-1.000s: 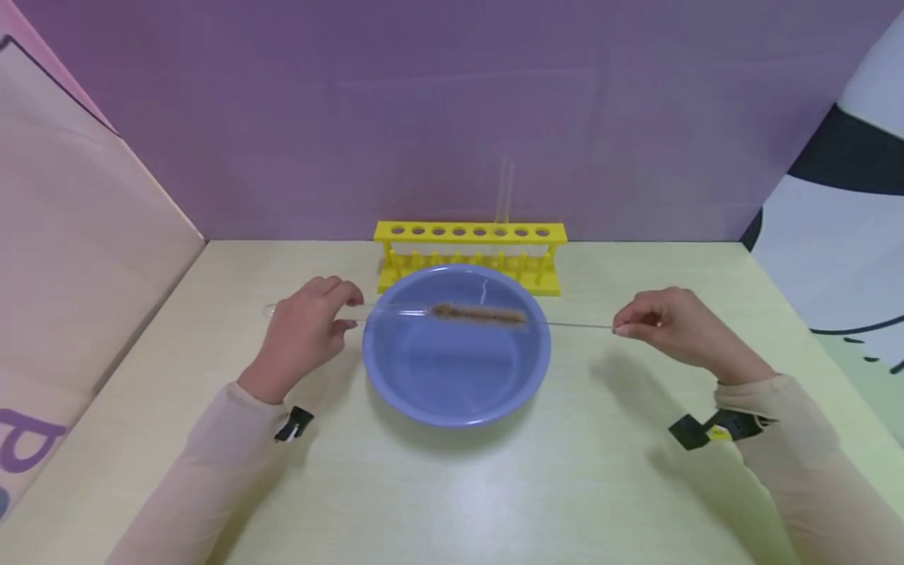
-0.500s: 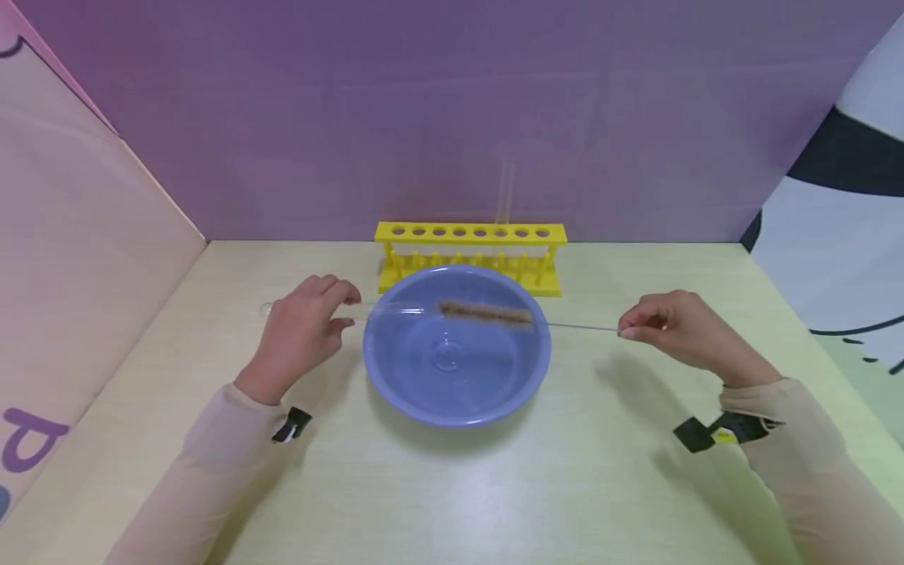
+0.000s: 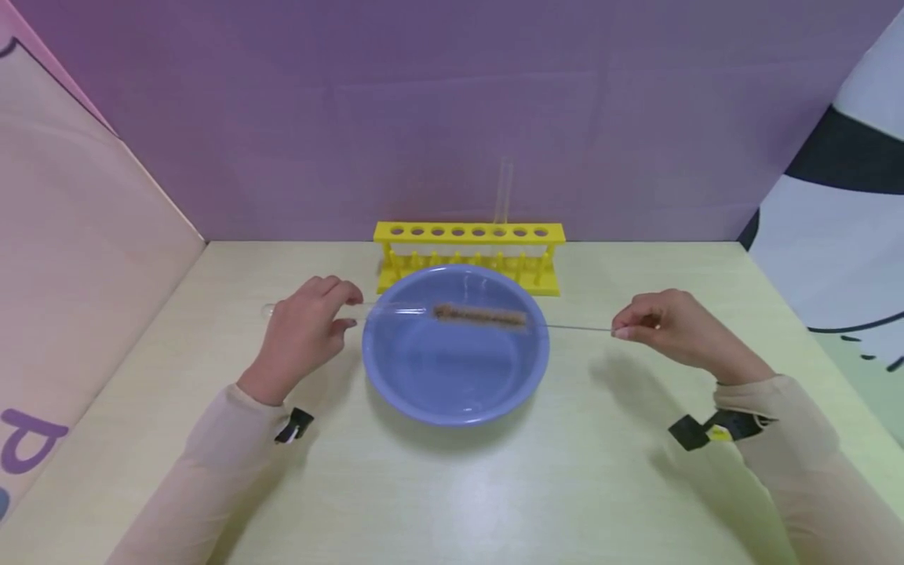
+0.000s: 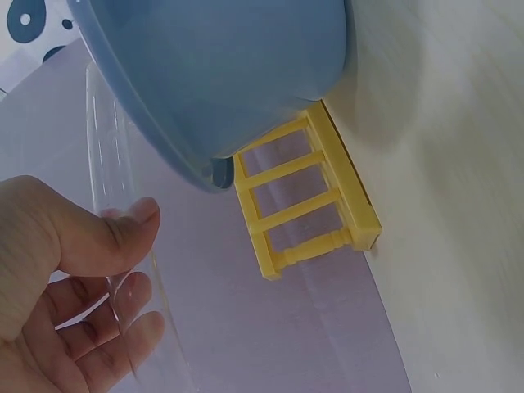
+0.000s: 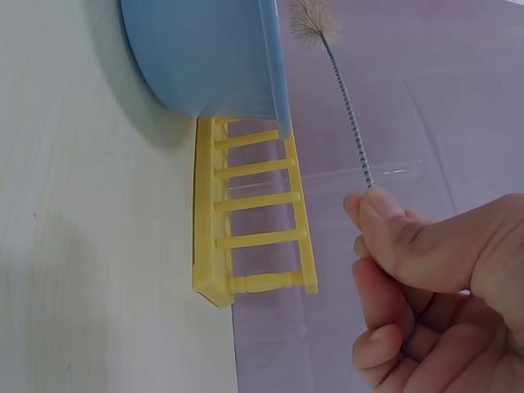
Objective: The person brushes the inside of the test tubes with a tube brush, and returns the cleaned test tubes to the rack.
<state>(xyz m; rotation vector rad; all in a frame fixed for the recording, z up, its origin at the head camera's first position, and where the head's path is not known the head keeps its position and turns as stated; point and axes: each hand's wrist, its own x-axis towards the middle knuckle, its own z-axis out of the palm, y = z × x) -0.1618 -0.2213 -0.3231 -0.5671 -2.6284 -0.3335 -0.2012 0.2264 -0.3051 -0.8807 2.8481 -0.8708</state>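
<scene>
My left hand [image 3: 304,333] holds a clear glass test tube [image 3: 395,309] lying level. Its open end reaches over the blue basin [image 3: 452,396], and its rounded end sticks out left of the hand. In the left wrist view the thumb and fingers wrap around the tube [image 4: 110,147]. My right hand [image 3: 667,326] pinches the thin wire handle of a test tube brush [image 3: 480,316] between thumb and fingertips. The brown bristles hang above the basin, their tip right at the tube's mouth. In the right wrist view, twisted wire [image 5: 350,110] runs from the pinch to the bristles.
Behind the basin stands a yellow test tube rack [image 3: 469,240], partly hidden by the basin's rim. Another clear test tube [image 3: 504,192] rises upright from one of its right-hand holes. A purple backdrop [image 3: 282,157] closes off the table's [image 3: 452,502] far edge.
The brush shifted slightly right, its tip parting from the tube's mouth, then came back left to the mouth. The left hand and tube stayed nearly still.
</scene>
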